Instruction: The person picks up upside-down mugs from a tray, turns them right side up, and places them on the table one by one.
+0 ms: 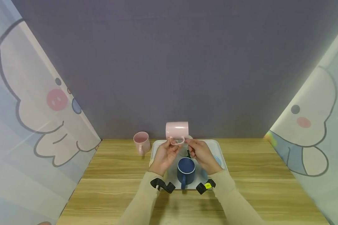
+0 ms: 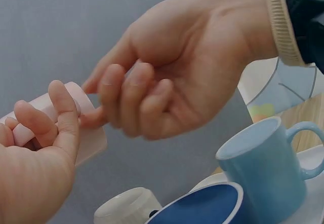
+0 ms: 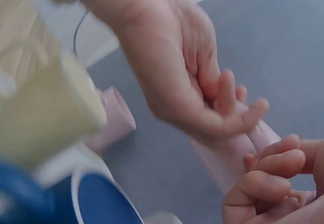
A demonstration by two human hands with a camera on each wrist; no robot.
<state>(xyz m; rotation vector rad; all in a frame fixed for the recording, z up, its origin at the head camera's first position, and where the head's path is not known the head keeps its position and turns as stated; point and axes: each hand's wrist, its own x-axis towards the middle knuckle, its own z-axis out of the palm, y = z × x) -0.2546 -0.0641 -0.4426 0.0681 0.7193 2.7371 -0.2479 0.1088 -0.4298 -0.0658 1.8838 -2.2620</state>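
Note:
A pink mug [image 1: 176,128] lies sideways in the air above the back of the white tray [image 1: 220,150], its handle toward me. My left hand [image 1: 163,157] holds it by the handle, with fingers curled at the loop. From the other side my right hand [image 1: 202,154] pinches the mug's end near the handle between thumb and index finger; its other fingers are curled in. Below the hands, a dark blue mug [image 1: 185,176] stands on the tray. Both forearms partly hide the tray's other mugs.
A second pink mug [image 1: 146,146] stands on the wooden table [image 1: 115,175], left of the tray. Around the blue mug are a light blue mug [image 2: 268,173], a pale yellow mug [image 3: 50,112] and a whitish mug [image 2: 124,209]. A grey wall [image 1: 169,68] rises behind.

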